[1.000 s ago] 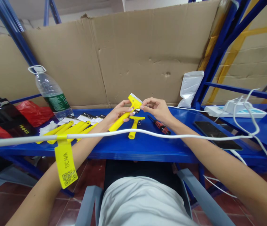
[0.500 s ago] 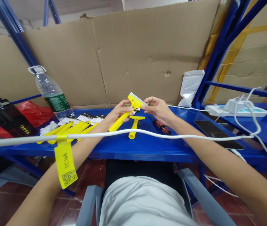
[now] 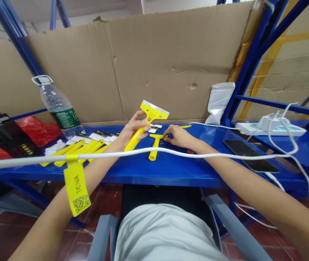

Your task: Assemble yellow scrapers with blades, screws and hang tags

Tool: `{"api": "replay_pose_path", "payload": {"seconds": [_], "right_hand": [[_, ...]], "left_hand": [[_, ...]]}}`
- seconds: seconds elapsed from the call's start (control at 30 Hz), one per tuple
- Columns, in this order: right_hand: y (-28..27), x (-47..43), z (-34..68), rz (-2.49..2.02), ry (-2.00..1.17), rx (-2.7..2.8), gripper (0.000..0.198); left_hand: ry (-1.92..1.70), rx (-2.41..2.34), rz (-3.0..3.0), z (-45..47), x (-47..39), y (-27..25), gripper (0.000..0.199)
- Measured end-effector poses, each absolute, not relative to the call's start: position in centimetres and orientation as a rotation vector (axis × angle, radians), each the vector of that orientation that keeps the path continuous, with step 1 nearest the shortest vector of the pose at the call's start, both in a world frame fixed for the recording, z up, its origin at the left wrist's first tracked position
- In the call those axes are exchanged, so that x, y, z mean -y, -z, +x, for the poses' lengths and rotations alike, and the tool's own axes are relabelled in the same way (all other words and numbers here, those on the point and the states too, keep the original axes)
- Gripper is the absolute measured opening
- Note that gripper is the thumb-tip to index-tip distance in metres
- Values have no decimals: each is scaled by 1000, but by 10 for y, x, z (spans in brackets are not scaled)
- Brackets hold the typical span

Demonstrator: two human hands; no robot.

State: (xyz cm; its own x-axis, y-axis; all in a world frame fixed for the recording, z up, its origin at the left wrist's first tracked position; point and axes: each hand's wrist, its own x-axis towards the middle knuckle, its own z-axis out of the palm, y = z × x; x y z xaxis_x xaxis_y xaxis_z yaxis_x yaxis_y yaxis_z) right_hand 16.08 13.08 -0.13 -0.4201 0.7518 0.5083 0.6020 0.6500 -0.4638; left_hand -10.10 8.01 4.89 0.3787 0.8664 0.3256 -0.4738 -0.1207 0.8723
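My left hand [image 3: 136,127] is wrapped round the handle of a yellow scraper [image 3: 152,111], held up and tilted, its metal blade along the top edge. My right hand [image 3: 179,135] is down at the table, fingertips bent together beside the head of a second yellow scraper [image 3: 155,145]. That scraper lies on the blue table [image 3: 132,166] with its handle towards me. Tiny dark pieces lie by my right fingertips; whether any is pinched is hidden. Behind my right hand, only a bit of the red-handled screwdriver shows.
Several yellow scraper handles [image 3: 89,151] and black-and-white cards [image 3: 98,135] lie on the left, near a water bottle [image 3: 64,112]. To the right are a phone [image 3: 249,155] and a power strip [image 3: 274,130]. A white cable [image 3: 198,155] crosses in front of my arms.
My right hand has left the held scraper's blade end and moved down to the table. The held scraper has turned so its blade faces up. A yellow strip now shows behind my right hand.
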Motion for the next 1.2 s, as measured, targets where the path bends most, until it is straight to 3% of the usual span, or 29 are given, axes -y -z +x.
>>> {"api": "replay_pose_path", "payload": {"seconds": [0.13, 0.47, 0.77, 1.2], "right_hand": [[1, -132, 160, -1155, -165, 2300, 7], [-9, -125, 156, -1369, -125, 2481, 18], [-10, -121, 156, -1289, -52, 2501, 20], [-23, -117, 161, -1054, -86, 2051, 5]], "left_hand": [[-1149, -364, 1221, -102, -79, -49, 47], [-1110, -278, 1199, -103, -84, -47, 44], [-1188, -354, 1178, -96, -82, -47, 46], [-1242, -406, 1153, -94, -86, -47, 52]]}}
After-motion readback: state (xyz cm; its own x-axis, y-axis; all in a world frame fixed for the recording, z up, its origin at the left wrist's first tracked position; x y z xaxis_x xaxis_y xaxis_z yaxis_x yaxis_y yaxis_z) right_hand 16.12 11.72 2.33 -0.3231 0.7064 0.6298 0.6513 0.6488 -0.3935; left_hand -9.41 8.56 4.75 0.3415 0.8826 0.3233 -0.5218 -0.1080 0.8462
